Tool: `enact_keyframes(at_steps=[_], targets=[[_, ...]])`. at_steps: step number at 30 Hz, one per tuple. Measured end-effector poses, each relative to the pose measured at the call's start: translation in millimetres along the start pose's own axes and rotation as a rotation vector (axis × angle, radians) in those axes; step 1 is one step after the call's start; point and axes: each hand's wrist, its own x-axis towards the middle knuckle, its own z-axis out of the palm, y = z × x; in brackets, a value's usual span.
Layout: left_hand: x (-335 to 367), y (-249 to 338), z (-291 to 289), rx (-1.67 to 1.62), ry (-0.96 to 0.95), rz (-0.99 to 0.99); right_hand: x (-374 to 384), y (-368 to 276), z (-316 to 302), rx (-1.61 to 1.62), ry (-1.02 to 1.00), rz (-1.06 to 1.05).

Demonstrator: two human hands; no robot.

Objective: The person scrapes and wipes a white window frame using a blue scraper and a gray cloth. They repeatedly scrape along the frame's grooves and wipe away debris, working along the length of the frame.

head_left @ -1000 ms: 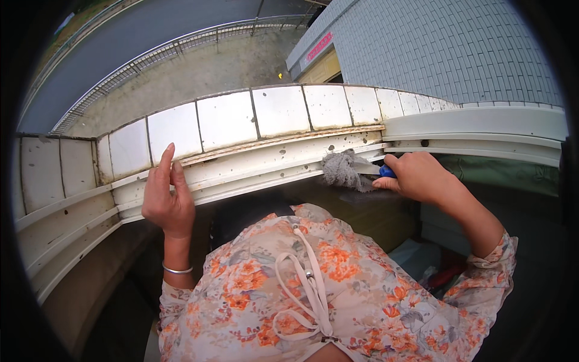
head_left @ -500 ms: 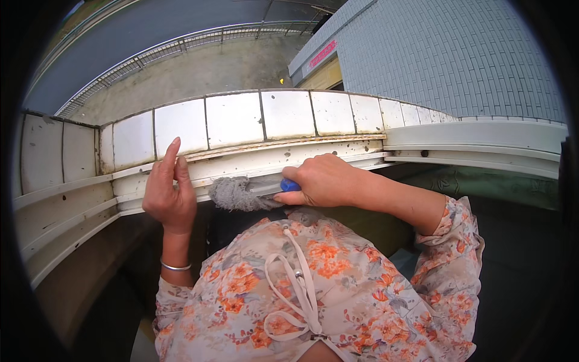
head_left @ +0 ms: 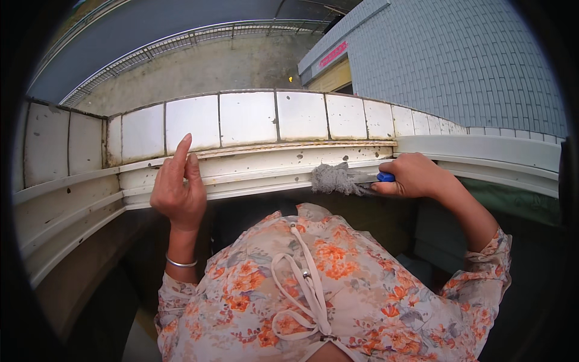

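Note:
My right hand (head_left: 416, 175) is closed round the blue handle of a cleaning brush with a shaggy grey head (head_left: 338, 180). Its fluffy end rests along the white window track (head_left: 253, 171), at the rail nearest me. To the left, my left hand (head_left: 178, 190) is raised over the same track with the index finger stretched out and the thumb apart; it holds nothing. Dark specks and brownish grime mark the track, mostly along its outer strip.
Beyond the track runs a ledge of white tiles (head_left: 248, 117) with dirty joints. A sliding sash frame (head_left: 482, 148) stands at the right. Outside and below lie a paved yard, a railing (head_left: 193, 37) and a grey tiled wall (head_left: 458, 60).
My right hand has moved to the right along the track, taking the grey brush with it. My left hand keeps nearly the same place and pose.

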Motion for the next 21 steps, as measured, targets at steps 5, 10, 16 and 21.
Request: enact_keyframes(at_steps=[5,10,16,21], targets=[[-2.4,-3.2,0.1,-0.001,-0.028,-0.011,60.7,-60.0,4.5,0.130,0.024,-0.187],[-0.8,-5.4,-2.1,-0.020,-0.012,0.012,40.9,-29.3,6.7,0.128,-0.024,-0.092],[-1.7,-3.0,0.0,-0.008,0.017,0.022,17.1,-2.5,-0.8,0.108,-0.062,-0.020],[-6.4,-6.5,-2.7,-0.095,0.038,-0.008,74.8,-84.4,3.6,0.267,0.049,-0.247]])
